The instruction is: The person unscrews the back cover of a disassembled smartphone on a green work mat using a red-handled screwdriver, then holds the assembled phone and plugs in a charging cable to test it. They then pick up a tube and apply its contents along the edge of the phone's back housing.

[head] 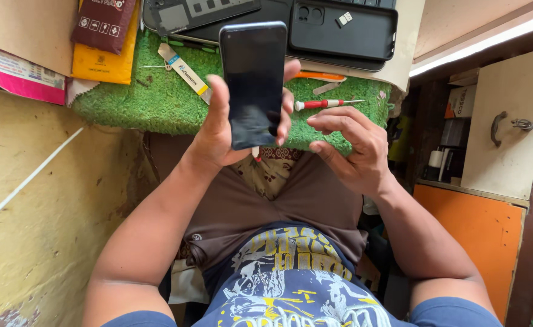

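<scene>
Nearest to the camera are the person's blue printed shirt (290, 284) and the brown cloth (266, 200) over the lap. Above the lap, the left hand (221, 130) holds a dark smartphone (254, 85) upright, with the black screen facing the camera. The thumb lies along the left edge of the phone and the fingertips (284, 112) curl around its right edge, so this hand is closed around the phone. The phone is in the air, in front of the green grass-like mat (157, 103) that covers the desk.

The right hand (351, 148) is just beside the phone, on its right, and it does not touch it. Its fingers are bent and close together; I cannot tell if they pinch something small.

On the mat, behind the right hand, lies a small red and white screwdriver (324, 104). Farther back on the desk lies a black phone case (342, 30) with a camera cut-out. On the left side of the mat lies a yellow packet (106, 60) with a dark red packet (103, 24) on top of it.
</scene>
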`<state>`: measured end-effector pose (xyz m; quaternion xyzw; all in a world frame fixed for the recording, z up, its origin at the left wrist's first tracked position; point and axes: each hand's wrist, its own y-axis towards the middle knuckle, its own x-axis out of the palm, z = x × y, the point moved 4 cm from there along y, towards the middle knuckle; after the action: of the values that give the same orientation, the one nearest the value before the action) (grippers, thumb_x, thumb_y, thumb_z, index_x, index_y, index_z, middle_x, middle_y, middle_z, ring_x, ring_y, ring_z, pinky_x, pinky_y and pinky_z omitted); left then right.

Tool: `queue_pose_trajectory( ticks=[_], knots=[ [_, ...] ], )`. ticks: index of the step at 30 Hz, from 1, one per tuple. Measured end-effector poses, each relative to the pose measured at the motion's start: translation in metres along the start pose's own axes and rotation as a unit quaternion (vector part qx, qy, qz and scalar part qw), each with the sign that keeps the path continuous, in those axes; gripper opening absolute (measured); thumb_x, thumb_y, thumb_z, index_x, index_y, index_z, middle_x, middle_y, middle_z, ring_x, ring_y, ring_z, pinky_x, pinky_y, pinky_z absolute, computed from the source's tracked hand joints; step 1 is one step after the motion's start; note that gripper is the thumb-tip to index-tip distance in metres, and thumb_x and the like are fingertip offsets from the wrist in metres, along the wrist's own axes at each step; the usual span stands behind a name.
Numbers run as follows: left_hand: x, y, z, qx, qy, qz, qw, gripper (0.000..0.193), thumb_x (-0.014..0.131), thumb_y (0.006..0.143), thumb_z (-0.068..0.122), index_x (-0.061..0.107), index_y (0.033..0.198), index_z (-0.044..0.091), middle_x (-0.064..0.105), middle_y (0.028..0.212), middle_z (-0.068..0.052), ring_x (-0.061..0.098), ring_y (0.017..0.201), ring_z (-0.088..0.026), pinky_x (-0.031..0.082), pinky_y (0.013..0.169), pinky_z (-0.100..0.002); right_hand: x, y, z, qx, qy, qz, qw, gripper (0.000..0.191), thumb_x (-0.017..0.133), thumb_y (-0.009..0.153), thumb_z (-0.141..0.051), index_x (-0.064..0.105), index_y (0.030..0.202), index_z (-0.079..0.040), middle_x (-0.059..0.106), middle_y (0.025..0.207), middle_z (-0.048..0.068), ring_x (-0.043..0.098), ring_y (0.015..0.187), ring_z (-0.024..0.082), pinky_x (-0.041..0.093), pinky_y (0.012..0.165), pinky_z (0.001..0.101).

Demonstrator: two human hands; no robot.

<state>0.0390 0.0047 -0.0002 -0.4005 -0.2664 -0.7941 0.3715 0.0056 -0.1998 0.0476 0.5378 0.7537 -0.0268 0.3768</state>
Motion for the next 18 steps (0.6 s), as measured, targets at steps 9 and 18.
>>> queue_pose_trajectory(
  ticks=[9,18],
  knots=[
    [-0.022,0.001,-0.008,0.000,-0.024,0.028,0.999,0.096,0.039,0.096,0.081,0.054,0.136,-0.005,0.066,0.107,-0.015,0.070,0.086,-0.027,0.057,0.075,-0.035,0.004,-0.002,0.011,-0.018,-0.026,0.000,0.999,0.028,0.081,0.092,-0.011,0.071,0.117,-0.004,0.071,0.117,0.014,0.072,0.109,0.029,0.057,0.098,0.0385],
    [-0.026,0.004,-0.010,0.020,-0.048,0.061,0.997,0.093,0.040,0.098,0.079,0.053,0.138,-0.004,0.065,0.109,-0.012,0.070,0.090,-0.027,0.056,0.079,-0.036,0.004,0.001,0.018,-0.041,-0.022,0.017,0.999,0.025,0.080,0.094,-0.008,0.070,0.117,-0.002,0.070,0.117,0.015,0.072,0.108,0.029,0.058,0.098,0.0390]
  ],
)
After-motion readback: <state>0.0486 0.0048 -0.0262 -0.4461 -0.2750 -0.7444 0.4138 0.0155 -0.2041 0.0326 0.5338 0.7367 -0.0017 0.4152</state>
